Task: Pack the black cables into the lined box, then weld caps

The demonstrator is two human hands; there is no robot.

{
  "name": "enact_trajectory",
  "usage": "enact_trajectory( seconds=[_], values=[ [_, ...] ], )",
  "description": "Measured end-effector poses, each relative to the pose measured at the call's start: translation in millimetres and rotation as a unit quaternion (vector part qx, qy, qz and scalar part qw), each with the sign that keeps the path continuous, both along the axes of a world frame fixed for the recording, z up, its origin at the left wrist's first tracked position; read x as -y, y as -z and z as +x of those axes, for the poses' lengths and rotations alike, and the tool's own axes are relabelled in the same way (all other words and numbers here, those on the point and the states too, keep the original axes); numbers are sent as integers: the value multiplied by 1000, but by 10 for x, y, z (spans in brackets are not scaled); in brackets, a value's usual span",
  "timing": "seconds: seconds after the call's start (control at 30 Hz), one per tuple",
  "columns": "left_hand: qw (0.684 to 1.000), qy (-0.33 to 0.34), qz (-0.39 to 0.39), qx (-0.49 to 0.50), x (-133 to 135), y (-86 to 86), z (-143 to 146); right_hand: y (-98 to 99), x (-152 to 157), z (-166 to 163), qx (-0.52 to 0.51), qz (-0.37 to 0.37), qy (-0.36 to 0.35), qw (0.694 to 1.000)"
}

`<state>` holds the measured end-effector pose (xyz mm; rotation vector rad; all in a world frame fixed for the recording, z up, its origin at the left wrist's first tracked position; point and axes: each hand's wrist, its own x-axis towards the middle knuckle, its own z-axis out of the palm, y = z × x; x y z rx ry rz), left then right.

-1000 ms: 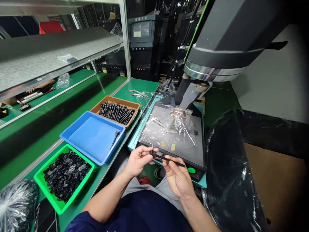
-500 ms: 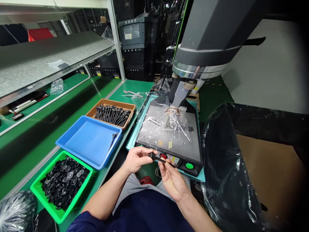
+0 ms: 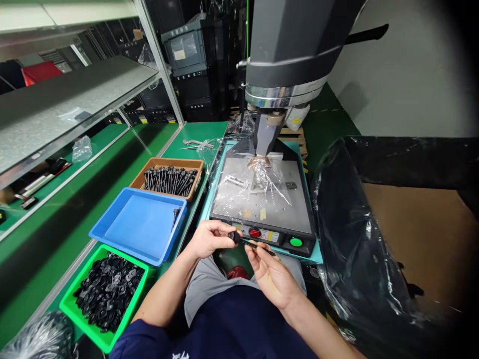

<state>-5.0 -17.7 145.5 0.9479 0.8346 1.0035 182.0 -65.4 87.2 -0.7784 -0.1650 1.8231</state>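
Held in front of my lap is a black stemmed plastic part [image 3: 234,237], with a round head and a thin ridged stem. My left hand [image 3: 209,239] pinches the head between thumb and fingers. Around the stem, the fingers of my right hand [image 3: 273,276] are closed, and the stem's tip pokes out past them. Similar stemmed parts [image 3: 170,179] fill a brown tray [image 3: 179,162] on the bench. The blue tray [image 3: 130,219] has a few black stemmed pieces [image 3: 175,215] at its right end. Small flat black pieces [image 3: 110,289] are heaped in a green bin [image 3: 84,326].
Before me stands a press-like machine [image 3: 288,65] over a metal plate [image 3: 232,204], partly covered by clear plastic film [image 3: 265,179]. A red button [image 3: 255,233] and a green button [image 3: 296,242] sit on its front. To the right is a box lined with black plastic [image 3: 344,219].
My view has shifted, so the machine and trays appear moved. Both hands keep hold of the stemmed part in nearly the same pose, with its head turned slightly.
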Motion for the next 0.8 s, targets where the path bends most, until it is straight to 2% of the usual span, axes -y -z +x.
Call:
enact_trajectory(
  seconds=[0.07, 0.13, 0.17, 0.23, 0.3, 0.33, 0.37, 0.4, 0.47, 0.6, 0.73, 0.8],
  values=[
    [999, -33, -13, 7, 0, 28, 36, -18, -75, 145, 59, 79, -31, 995],
    [998, -66, -19, 7, 9, 63, 90, -75, -172, 313, 204, 182, -63, 960],
    [997, -79, -20, 2, 16, 79, 124, -117, -217, 381, 303, 235, -76, 920],
    [996, -87, -22, -13, 34, 105, 197, -212, -283, 445, 483, 335, -92, 804],
    [996, -81, -20, -20, 51, 117, 260, -290, -309, 408, 575, 416, -94, 698],
    [997, -74, -18, -19, 57, 117, 280, -315, -311, 365, 592, 447, -84, 666],
    [997, -67, -14, -15, 62, 113, 291, -332, -308, 317, 599, 468, -71, 646],
    [998, -59, -13, -10, 63, 106, 291, -341, -302, 272, 600, 481, -60, 637],
    [999, -37, -20, -1, 62, 86, 269, -347, -290, 215, 586, 490, -64, 642],
    [997, -22, -66, -17, 52, 71, 215, -326, -272, 212, 531, 462, -129, 699],
    [994, -45, -86, -53, 57, 116, 222, -249, -241, 208, 505, 401, -71, 760],
    [993, -39, -93, -64, 66, 139, 235, -213, -223, 197, 501, 389, -54, 772]
  ],
)
